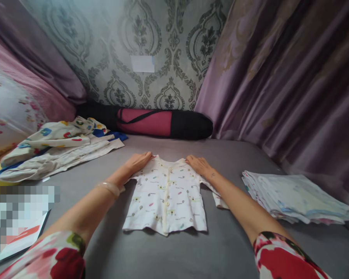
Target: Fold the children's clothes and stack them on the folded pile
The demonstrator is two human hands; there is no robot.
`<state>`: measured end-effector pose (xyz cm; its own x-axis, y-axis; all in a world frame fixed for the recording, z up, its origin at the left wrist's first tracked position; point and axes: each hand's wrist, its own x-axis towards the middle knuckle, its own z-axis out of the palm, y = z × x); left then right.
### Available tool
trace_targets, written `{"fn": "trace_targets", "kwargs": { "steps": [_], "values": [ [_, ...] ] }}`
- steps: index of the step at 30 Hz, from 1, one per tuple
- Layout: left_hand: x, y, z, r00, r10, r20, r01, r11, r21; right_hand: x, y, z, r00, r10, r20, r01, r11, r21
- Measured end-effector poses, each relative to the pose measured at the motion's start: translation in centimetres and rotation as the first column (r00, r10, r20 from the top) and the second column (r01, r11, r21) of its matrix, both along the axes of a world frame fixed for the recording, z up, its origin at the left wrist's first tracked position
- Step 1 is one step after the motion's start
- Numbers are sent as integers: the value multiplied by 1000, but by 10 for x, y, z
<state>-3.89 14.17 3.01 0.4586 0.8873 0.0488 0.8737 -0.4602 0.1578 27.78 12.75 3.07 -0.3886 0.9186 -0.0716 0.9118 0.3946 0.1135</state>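
A small white baby shirt [166, 195] with a coloured print and a front button strip lies flat on the grey surface [163, 252], collar away from me. My left hand [136, 162] rests flat on its left shoulder, fingers stretched out. My right hand [200, 164] lies flat on the right shoulder, fingers also extended. Both arms reach forward in floral sleeves, and a pale bangle [110, 188] sits on my left wrist.
A heap of printed garments [58, 149] lies at the back left. A stack of folded pale cloths [296, 199] sits at the right. A black and maroon rolled bag [151, 122] lies against the patterned wall. Purple curtains hang on the right. A paper [23, 238] lies at the near left.
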Motion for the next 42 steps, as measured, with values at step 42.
{"fn": "trace_targets", "kwargs": {
  "steps": [42],
  "values": [
    [111,3,-13,958,-244,153,222,964,148,106,-96,9,447,-625,-641,423,778,-464]
  ]
}}
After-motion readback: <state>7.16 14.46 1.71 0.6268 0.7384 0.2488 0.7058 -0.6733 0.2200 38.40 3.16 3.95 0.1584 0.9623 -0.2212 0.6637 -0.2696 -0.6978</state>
